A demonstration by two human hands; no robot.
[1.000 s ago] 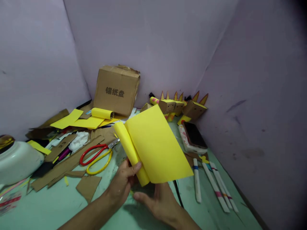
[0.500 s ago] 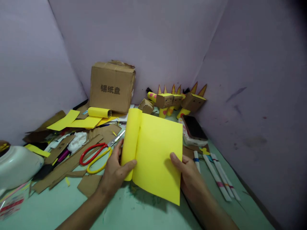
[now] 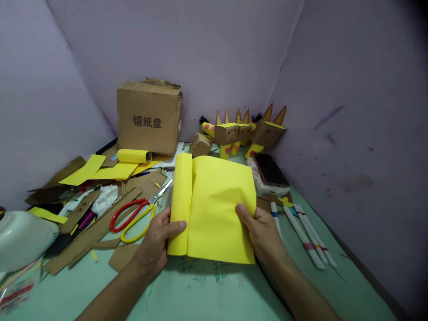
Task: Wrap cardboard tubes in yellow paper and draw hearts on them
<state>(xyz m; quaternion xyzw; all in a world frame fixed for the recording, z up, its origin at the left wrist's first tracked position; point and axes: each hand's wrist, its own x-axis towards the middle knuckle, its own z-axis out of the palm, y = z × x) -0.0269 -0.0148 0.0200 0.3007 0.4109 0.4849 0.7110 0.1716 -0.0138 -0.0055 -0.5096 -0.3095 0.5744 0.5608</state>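
Observation:
A sheet of yellow paper (image 3: 217,223) is held up between both hands above the table, its left part rolled or folded over into an upright band. My left hand (image 3: 158,243) grips that rolled edge, thumb lying across the front. On the opposite side, my right hand (image 3: 262,229) pinches the right edge, with the thumb in front and the fingers hidden behind. The paper bulges a little near the right thumb. Scissors (image 3: 142,214) with one red and one yellow handle lie just left of my left hand.
Behind stand a cardboard box (image 3: 149,118) and several cardboard-headed yellow animal figures (image 3: 229,133). A yellow-covered tube (image 3: 133,156) lies on yellow sheets at left, near cardboard scraps (image 3: 96,227). At right are a phone (image 3: 270,169) and several white markers (image 3: 304,238). A white container (image 3: 25,240) sits far left.
The paper has turned so its lower right corner is raised and its bottom edge runs nearly level. Its right side now bulges. Both hands keep their hold.

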